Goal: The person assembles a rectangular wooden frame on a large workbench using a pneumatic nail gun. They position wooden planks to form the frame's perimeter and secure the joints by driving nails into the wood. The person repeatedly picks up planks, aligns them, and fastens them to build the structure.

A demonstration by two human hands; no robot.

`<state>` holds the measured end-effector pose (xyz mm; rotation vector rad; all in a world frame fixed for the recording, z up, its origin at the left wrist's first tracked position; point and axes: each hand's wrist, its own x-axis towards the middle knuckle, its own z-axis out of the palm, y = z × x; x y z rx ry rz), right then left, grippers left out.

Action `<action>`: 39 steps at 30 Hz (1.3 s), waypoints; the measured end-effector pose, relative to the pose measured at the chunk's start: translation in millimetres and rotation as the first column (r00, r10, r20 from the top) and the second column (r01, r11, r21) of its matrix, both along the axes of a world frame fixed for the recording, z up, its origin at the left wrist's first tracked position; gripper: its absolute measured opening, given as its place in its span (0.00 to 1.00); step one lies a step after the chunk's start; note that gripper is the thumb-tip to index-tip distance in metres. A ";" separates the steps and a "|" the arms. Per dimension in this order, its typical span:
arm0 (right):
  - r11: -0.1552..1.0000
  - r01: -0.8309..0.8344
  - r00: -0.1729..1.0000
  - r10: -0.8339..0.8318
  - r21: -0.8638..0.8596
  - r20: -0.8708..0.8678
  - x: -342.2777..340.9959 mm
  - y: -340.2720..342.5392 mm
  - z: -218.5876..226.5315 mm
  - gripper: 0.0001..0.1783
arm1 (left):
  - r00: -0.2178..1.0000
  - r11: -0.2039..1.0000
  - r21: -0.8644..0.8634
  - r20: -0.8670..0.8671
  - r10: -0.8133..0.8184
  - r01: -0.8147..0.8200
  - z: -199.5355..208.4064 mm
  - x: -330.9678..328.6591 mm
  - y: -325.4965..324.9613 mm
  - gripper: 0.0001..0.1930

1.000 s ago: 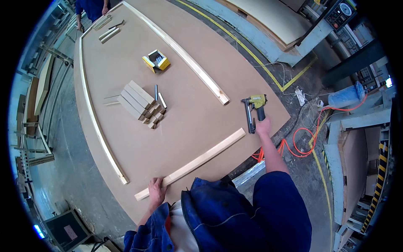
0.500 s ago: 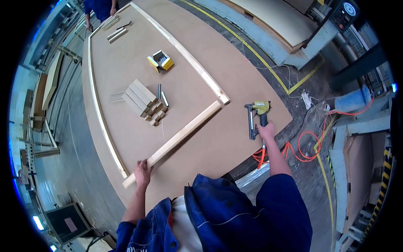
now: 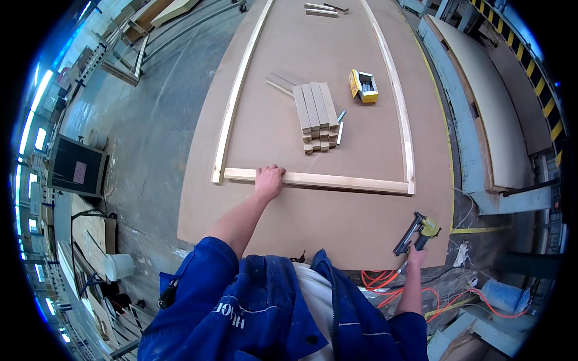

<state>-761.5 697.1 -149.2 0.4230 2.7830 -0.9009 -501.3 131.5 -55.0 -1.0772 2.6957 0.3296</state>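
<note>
My left hand (image 3: 270, 181) is closed over a pale wooden batten (image 3: 343, 180) lying crosswise on a large brown board (image 3: 301, 219). The batten's left end sits just inside the left long rail (image 3: 238, 99), with a thin gap visible. Its right end meets the inner side of the right long rail (image 3: 397, 99), or nearly so. Off to the right, my right hand (image 3: 417, 256) grips the handle of a yellow-green and black staple gun (image 3: 417, 233), held out over the board's near right corner. An orange air hose (image 3: 388, 280) trails below it.
Inside the frame lie stacked wood blocks (image 3: 316, 111), thin metallic strips (image 3: 341, 132) and an open yellow box (image 3: 366, 96) of strips. More short battens (image 3: 321, 12) lie farther off. A blue bucket (image 3: 504, 296) stands right, a white bucket (image 3: 118, 266) left.
The batten's left end has moved from below the left rail's end to inside it. My left hand sits farther along the batten. The view has turned; the person at the far end is out of view.
</note>
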 end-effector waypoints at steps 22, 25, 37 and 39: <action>0.748 -0.589 0.801 0.591 -0.306 -0.098 174.9 -167.4 132.4 0.23 | 0.892 0.148 0.988 -0.108 0.439 0.047 52.2 118.7 138.1 0.23; 0.677 -0.680 0.728 0.670 -0.282 -0.144 218.5 -243.9 155.9 0.22 | 0.800 0.007 0.985 -0.143 0.582 0.171 67.9 110.7 136.6 0.37; -0.065 -0.982 -0.003 0.944 -0.178 -0.330 393.3 -441.0 213.2 0.27 | -0.174 0.098 0.992 -0.083 0.981 0.079 57.4 252.3 6.2 0.09; -0.096 -0.980 -0.034 0.942 -0.172 -0.335 405.0 -445.7 208.2 0.26 | -0.276 0.101 0.989 -0.067 0.959 0.111 47.7 279.4 -33.5 0.06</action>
